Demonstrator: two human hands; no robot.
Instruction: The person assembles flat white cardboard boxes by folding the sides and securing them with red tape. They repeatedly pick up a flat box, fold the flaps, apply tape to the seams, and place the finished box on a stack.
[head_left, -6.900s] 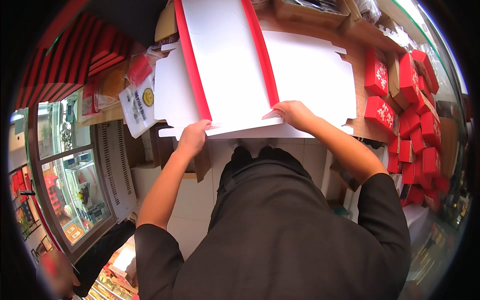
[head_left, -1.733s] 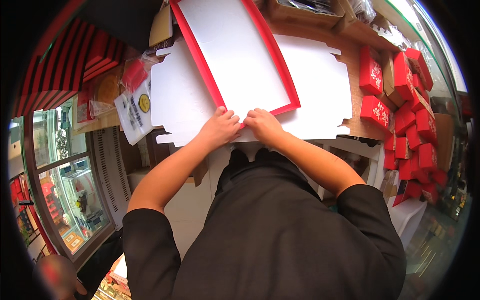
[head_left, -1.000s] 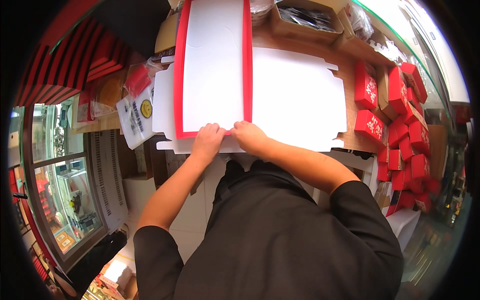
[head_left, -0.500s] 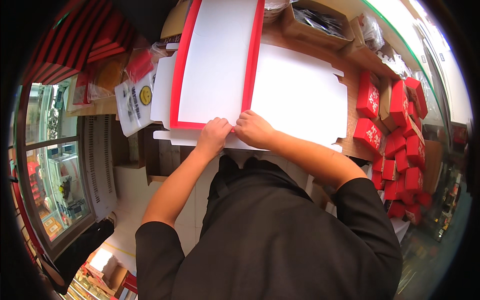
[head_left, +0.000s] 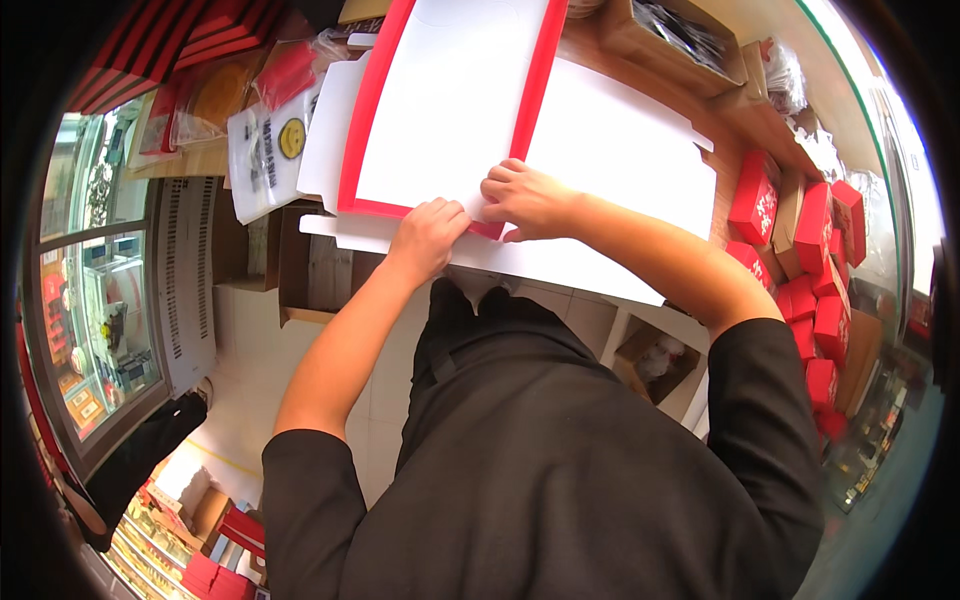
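A long cardboard box [head_left: 450, 110] with a white inside and folded-up red edges lies on the table, over large flat white card blanks [head_left: 620, 170]. At the near red edge my left hand [head_left: 428, 238] is closed, its fingers curled over the rim. Just right of it, at the near right corner, my right hand [head_left: 530, 200] bends its fingers round the red side wall, the thumb lower down by the corner. My fingers partly hide that corner.
Several small red boxes [head_left: 755, 200] are piled at the right. Open brown cartons [head_left: 680, 45] with plastic-wrapped items stand at the back right. A white plastic bag with a yellow smiley [head_left: 275, 150] lies at the left. A glass-doored cabinet [head_left: 105, 310] stands further left.
My right hand has moved up and right from beside my left hand, with its fingers now on the right corner's side wall. The view has turned slightly.
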